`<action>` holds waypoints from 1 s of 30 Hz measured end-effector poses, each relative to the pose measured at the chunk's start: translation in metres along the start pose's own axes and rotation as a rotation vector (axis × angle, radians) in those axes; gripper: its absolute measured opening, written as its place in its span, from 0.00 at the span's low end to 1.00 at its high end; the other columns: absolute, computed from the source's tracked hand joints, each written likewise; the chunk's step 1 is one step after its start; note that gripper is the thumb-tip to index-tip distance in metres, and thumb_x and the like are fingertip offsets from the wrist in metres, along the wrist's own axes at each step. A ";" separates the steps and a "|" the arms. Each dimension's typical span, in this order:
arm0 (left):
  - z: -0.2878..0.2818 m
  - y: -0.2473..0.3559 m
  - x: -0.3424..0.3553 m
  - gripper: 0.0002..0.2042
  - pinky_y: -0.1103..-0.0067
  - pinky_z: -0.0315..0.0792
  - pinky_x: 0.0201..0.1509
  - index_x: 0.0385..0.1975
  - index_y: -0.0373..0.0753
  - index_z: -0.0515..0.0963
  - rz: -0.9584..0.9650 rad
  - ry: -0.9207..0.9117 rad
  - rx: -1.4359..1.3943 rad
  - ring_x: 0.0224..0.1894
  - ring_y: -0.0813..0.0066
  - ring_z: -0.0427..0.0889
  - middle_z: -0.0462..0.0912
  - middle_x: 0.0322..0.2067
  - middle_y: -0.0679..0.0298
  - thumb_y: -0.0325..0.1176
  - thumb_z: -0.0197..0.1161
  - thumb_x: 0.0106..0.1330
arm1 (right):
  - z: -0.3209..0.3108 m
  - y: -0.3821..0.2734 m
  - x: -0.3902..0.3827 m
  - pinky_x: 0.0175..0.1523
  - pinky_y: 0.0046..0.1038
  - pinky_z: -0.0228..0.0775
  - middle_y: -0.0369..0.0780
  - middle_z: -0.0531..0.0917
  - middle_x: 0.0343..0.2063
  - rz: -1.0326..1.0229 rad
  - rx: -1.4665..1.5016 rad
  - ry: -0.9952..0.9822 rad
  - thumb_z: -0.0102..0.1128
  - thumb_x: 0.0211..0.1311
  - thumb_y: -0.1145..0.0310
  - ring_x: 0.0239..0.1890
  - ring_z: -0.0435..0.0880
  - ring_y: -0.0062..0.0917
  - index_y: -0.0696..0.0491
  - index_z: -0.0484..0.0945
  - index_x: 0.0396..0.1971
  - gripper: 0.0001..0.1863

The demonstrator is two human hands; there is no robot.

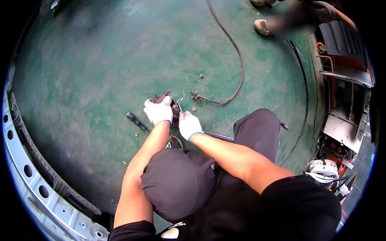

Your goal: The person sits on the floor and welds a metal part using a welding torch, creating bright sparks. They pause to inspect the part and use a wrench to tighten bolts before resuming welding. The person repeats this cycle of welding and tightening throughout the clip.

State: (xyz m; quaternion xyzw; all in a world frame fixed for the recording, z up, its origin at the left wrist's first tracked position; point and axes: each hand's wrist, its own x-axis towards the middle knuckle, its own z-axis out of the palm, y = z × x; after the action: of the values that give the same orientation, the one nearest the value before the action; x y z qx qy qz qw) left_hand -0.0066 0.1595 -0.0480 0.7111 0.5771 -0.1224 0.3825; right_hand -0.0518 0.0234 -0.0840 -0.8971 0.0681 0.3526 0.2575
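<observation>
Both my hands wear white gloves and work close together over the green floor, in front of my bent knees. My left hand (159, 110) is closed around a dark, rusty metal part (161, 97), which its fingers partly cover. Just to the right, my right hand (189, 124) pinches a thin, shiny metal tool (179, 106) whose tip points up beside the part's right side. Most of that tool is hidden in the glove, so its kind cannot be told. A screwdriver with a black and green handle (136, 120) lies left of my left wrist.
A dark cable (241, 60) curves over the floor to a rusty clamp-like end (197, 96). Small nuts (201, 76) lie scattered about. A metal bar (219, 137) rests by my right knee. A pale blue metal frame (28, 170) edges the left; a cart (341, 132) and another person's gloved hand (324, 11) are right.
</observation>
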 end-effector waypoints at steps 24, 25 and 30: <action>0.010 -0.005 0.003 0.42 0.57 0.77 0.71 0.66 0.31 0.76 0.021 0.061 -0.006 0.64 0.41 0.83 0.80 0.62 0.38 0.47 0.81 0.53 | -0.015 -0.010 0.000 0.60 0.58 0.80 0.62 0.89 0.45 0.098 0.018 -0.050 0.41 0.86 0.49 0.52 0.89 0.60 0.57 0.83 0.48 0.27; 0.011 -0.004 -0.003 0.41 0.59 0.79 0.68 0.65 0.29 0.77 0.039 0.096 0.027 0.61 0.43 0.86 0.83 0.60 0.39 0.46 0.82 0.52 | 0.000 0.017 0.005 0.55 0.62 0.80 0.62 0.89 0.40 -0.040 -0.005 0.003 0.41 0.87 0.49 0.47 0.89 0.62 0.56 0.79 0.47 0.25; 0.016 -0.002 0.003 0.39 0.60 0.83 0.63 0.63 0.26 0.77 0.023 0.117 -0.064 0.58 0.45 0.89 0.86 0.58 0.39 0.42 0.83 0.53 | 0.002 0.030 0.012 0.53 0.61 0.79 0.60 0.88 0.39 -0.133 0.052 0.026 0.42 0.87 0.48 0.46 0.88 0.62 0.53 0.77 0.47 0.24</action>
State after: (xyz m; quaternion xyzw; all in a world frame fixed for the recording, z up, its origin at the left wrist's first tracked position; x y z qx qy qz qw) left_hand -0.0034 0.1512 -0.0618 0.7110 0.5940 -0.0579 0.3718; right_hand -0.0533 -0.0011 -0.1054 -0.8973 0.0206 0.3208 0.3026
